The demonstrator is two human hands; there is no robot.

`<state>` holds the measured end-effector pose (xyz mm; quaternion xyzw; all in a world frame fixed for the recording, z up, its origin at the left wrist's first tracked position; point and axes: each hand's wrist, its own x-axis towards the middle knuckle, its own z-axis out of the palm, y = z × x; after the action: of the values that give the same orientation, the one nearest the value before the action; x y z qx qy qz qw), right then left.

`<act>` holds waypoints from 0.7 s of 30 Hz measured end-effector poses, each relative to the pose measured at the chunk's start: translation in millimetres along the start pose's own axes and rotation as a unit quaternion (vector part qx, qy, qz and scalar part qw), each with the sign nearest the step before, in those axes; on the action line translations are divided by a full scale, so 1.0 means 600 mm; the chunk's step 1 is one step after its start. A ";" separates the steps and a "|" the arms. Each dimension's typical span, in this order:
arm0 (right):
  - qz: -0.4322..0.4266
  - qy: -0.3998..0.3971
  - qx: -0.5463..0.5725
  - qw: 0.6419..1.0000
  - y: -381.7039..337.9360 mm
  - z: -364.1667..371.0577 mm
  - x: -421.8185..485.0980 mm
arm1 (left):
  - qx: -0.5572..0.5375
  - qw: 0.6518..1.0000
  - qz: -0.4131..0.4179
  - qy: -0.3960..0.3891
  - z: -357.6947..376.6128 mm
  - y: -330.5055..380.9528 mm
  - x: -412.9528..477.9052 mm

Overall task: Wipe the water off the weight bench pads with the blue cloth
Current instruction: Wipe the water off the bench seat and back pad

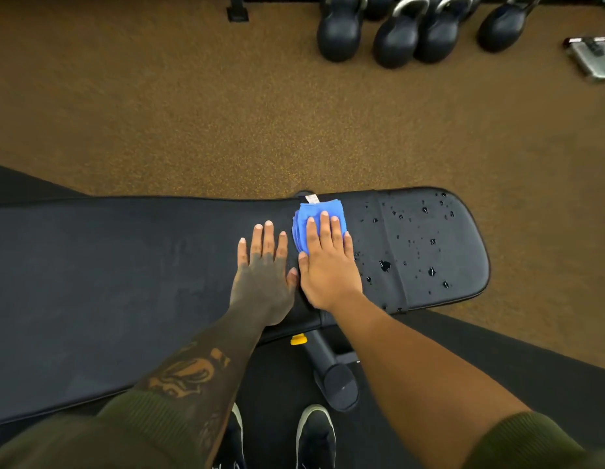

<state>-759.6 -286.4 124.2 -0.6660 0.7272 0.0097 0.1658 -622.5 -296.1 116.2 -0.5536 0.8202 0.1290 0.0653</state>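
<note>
Two hands lie flat on the bench. Your right hand (328, 262) is spread, palm down, pressing the folded blue cloth (319, 225) against the seat pad (429, 252); only its far half shows beyond your fingertips. It looks soft, light and bunchable, so hold it under a flat palm rather than pinching (a pinch would probably ball it up). Your left hand (263, 275), open and holding nothing, rests just beside it on the long back pad (108, 265). Water droplets (384, 265) bead to the right of your right hand.
</note>
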 end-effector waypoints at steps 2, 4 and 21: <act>-0.001 -0.003 0.003 1.000 0.018 0.001 -0.005 | 0.006 1.000 -0.006 0.004 0.002 0.002 0.000; 0.005 -0.003 0.002 1.000 0.029 -0.003 0.007 | 0.009 1.000 -0.011 0.003 0.002 0.004 -0.001; 0.001 0.012 0.005 1.000 0.077 -0.018 0.031 | 0.011 1.000 -0.019 0.016 0.005 0.017 0.000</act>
<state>-807.9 -301.5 120.0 -0.6644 0.7300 -0.0018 0.1603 -632.2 -291.8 114.6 -0.5704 0.8117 0.1097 0.0608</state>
